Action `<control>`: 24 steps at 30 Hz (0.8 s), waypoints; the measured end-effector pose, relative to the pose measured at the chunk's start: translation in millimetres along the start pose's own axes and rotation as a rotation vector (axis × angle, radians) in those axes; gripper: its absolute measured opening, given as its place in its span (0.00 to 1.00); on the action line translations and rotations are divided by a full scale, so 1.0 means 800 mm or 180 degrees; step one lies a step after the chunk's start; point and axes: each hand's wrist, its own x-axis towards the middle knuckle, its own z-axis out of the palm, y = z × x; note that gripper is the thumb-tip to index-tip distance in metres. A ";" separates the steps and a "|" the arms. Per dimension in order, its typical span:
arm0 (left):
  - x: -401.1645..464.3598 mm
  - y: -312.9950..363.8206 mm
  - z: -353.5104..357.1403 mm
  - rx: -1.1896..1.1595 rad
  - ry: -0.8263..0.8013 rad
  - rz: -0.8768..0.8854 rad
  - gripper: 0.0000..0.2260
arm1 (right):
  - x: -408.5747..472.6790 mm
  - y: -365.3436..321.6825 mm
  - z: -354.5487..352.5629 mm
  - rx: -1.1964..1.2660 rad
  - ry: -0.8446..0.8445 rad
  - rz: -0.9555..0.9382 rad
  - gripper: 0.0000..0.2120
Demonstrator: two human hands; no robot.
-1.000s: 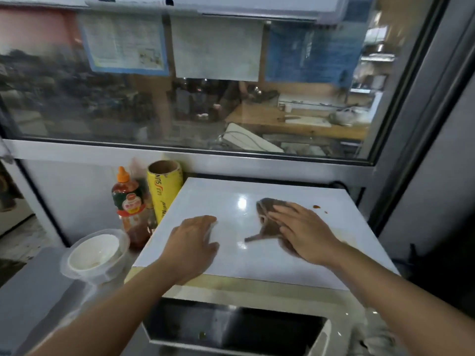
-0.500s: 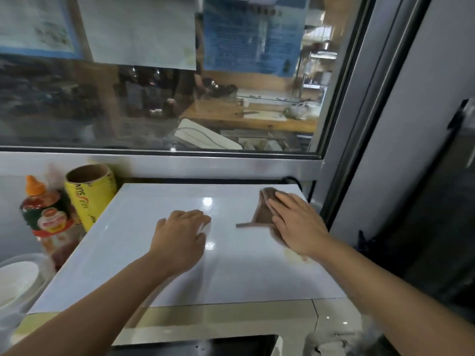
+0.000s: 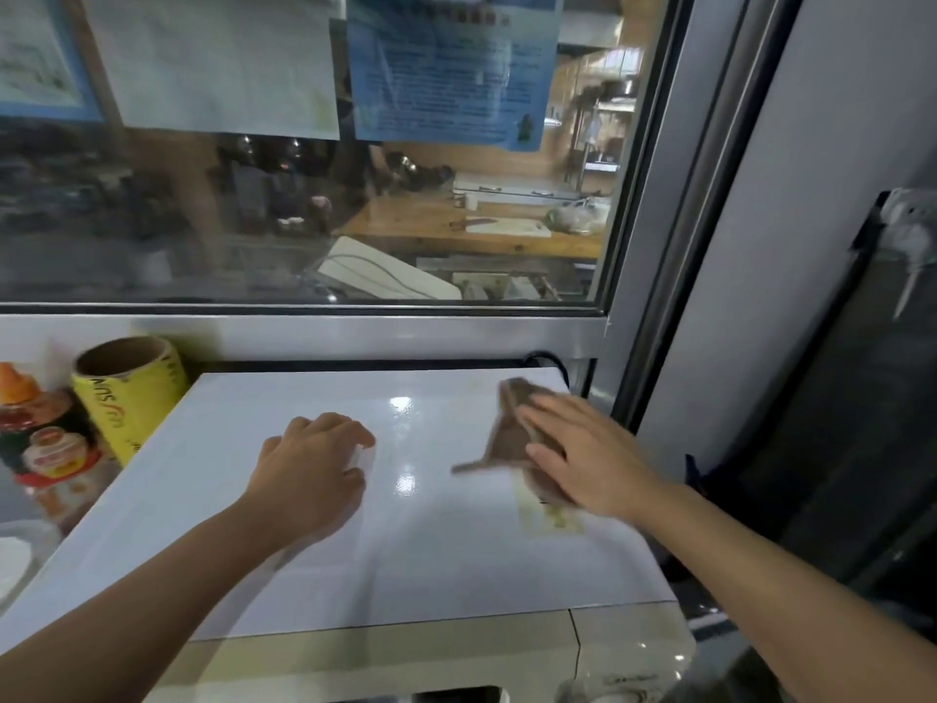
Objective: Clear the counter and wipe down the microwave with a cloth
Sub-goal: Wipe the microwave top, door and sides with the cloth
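The white microwave (image 3: 416,560) fills the lower middle of the view, its glossy top facing me. A brown cloth (image 3: 507,438) lies on the top near its back right corner. My right hand (image 3: 583,454) presses flat on the cloth with straight fingers. My left hand (image 3: 314,469) rests on the middle of the top with its fingers bent down against the surface and nothing in it. A yellowish sticker (image 3: 550,517) shows on the top just in front of the cloth.
Left of the microwave stand a yellow roll (image 3: 132,393) and a sauce bottle with an orange cap (image 3: 40,438). A white bowl's edge (image 3: 12,565) shows at the far left. A window (image 3: 304,195) runs behind; a grey frame and wall (image 3: 760,246) stand at the right.
My right hand has slid the cloth toward the back right corner of the microwave top. The red spots seen there a second ago no longer show. My left hand has stayed in place.
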 end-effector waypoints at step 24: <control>-0.112 -0.067 -0.038 0.0018 0.0190 -0.0527 0.14 | -0.034 -0.084 -0.005 0.0064 -0.0406 -0.0166 0.23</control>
